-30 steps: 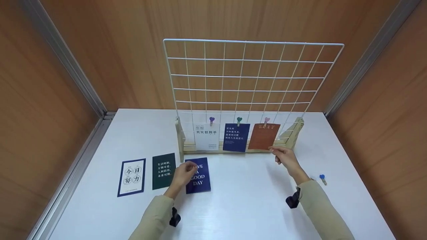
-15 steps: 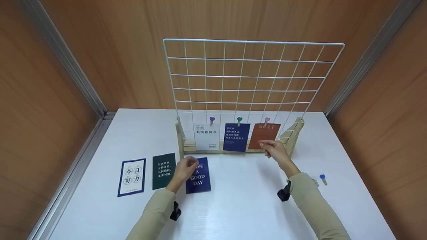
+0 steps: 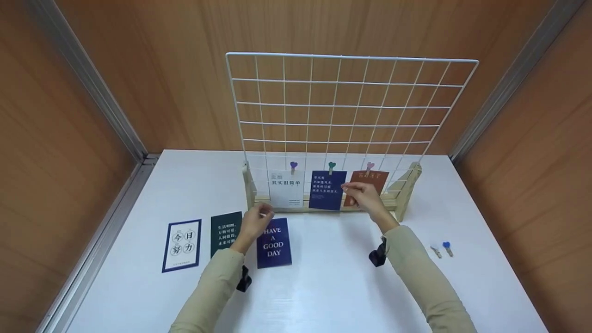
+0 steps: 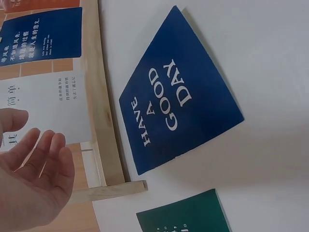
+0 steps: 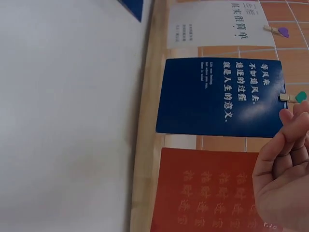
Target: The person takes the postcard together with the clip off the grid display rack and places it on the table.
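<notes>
My left hand [image 3: 255, 223], fingers loosely bent and holding nothing, hovers over the top corner of a dark blue "HAVE A GOOD DAY" card [image 3: 274, 245]. In the left wrist view its fingers [image 4: 63, 164] overlap the white card [image 4: 72, 111] on the rack. My right hand [image 3: 365, 196] is in front of the red card [image 3: 377, 179], its thumb and fingertips close together with nothing visible between them, close to the right edge of the hanging blue card [image 3: 326, 196]. White, blue and red cards hang from the white wire grid [image 3: 340, 106] by purple [image 3: 293, 165], green [image 3: 332, 165] and pink [image 3: 370, 166] heart clips.
A wooden base [image 3: 407, 189] holds the grid upright. On the white table [image 3: 323, 286], a dark green card [image 3: 224, 231] and a white card with blue border [image 3: 181, 245] lie at left. A blue heart clip [image 3: 447, 246] and a pale clip [image 3: 435, 251] lie at right.
My right hand has moved left from the red card's lower right corner toward the hanging blue card. My left hand has moved forward, uncovering more of the "HAVE A GOOD DAY" card.
</notes>
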Available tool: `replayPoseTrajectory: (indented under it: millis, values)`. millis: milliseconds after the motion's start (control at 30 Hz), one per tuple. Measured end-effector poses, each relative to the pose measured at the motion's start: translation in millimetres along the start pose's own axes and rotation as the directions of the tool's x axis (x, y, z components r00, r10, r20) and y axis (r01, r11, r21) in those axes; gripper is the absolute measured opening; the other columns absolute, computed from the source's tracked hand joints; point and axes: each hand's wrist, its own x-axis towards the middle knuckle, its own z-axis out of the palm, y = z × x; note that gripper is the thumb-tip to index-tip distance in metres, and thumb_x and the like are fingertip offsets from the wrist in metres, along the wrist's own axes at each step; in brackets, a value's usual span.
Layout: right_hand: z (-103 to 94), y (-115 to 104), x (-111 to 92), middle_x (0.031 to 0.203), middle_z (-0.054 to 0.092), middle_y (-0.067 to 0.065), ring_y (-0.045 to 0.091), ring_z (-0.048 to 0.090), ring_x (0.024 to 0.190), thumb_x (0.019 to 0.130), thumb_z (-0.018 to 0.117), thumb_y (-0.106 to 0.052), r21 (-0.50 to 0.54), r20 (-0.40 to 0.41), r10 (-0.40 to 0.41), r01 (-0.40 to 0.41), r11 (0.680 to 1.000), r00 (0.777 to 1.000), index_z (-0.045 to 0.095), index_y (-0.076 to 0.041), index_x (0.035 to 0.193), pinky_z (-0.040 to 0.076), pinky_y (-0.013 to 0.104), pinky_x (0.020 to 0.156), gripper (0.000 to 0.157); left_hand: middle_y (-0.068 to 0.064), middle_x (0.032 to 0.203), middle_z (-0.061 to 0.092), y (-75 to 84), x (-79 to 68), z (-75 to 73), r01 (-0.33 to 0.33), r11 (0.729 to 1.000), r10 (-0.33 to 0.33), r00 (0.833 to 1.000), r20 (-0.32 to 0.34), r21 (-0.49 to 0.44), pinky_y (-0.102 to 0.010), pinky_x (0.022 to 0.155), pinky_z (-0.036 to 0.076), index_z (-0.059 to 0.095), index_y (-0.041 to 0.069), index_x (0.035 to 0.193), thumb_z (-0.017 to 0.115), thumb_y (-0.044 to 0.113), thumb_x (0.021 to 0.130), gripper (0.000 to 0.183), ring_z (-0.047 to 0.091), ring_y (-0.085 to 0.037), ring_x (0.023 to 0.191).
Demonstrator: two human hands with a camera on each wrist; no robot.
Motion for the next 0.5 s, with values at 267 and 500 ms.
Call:
replayPoseTrajectory:
  millis: [267,500]
  values:
    - [25.0,-20.0,8.8,0.094,0.054,0.027,0.010,0.046,0.054,0.087,0.055,-0.015,-0.003,0.041,-0.074,0.074,0.997,0.996,0.061,-0.002,0.109,0.039,0.021,0.047,0.026,-0.012,0.099,0.055,8.4,12.8,-1.7,-0.002,1.000,0.002,1.000,-0.030,0.003,-0.036,0.076,0.044,0.053,-0.001,0.107,0.055,0.008,0.084,0.025,0.054,-0.024,0.089]
    - [44.6,-30.0,14.4,0.093,0.054,0.026,0.010,0.046,0.054,0.087,0.055,-0.015,0.041,0.048,-0.093,0.091,0.995,0.995,0.060,-0.003,0.110,0.040,0.021,0.050,0.026,-0.014,0.106,0.051,11.6,19.9,-2.8,0.022,1.000,-0.022,0.999,-0.034,-0.021,-0.037,0.076,0.044,0.048,0.002,0.114,0.056,0.010,0.084,0.033,0.053,-0.025,0.090]
